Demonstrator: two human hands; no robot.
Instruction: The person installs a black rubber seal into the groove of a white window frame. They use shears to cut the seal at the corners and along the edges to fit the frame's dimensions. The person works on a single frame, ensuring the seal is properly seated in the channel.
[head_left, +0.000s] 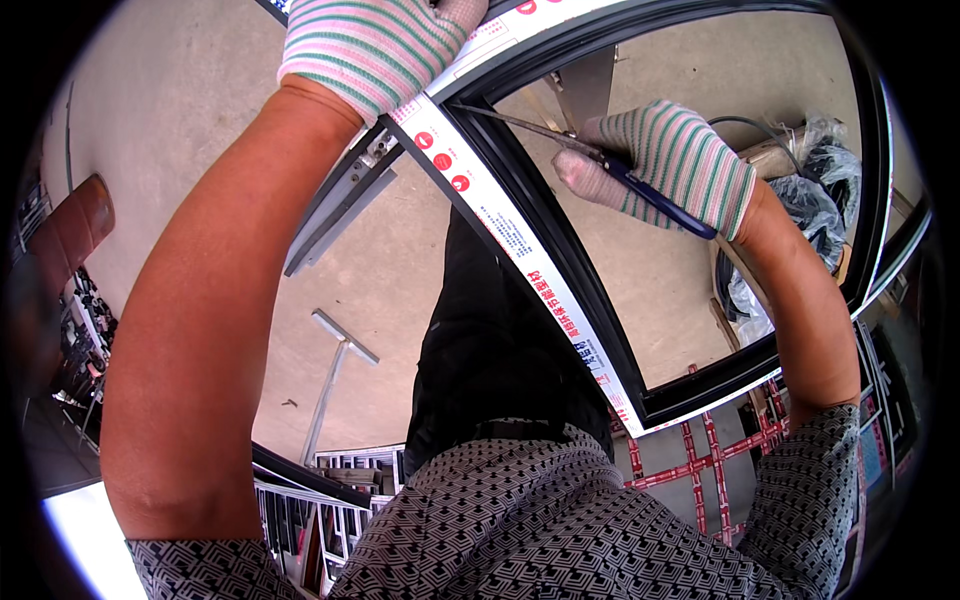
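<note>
Showing on the floor (170,110) at the left is a grey T-shaped metal piece (345,341). Farther from the body, the left hand (370,50), in a striped glove, lies upon the far left corner of a black window frame (540,230); its fingertips are partly out of view, so I cannot tell if it is grasping. A white film (520,250) with red and blue print covers the outer left side of this frame. Over the opening is a slim tool (640,185) with a dark blue handle, its tip at the inner far left corner. The right hand (680,160), gloved in the same pattern, is closed around this handle. To its right, seen through the opening, is a bundle (800,210) partly wrapped in clear plastic.
</note>
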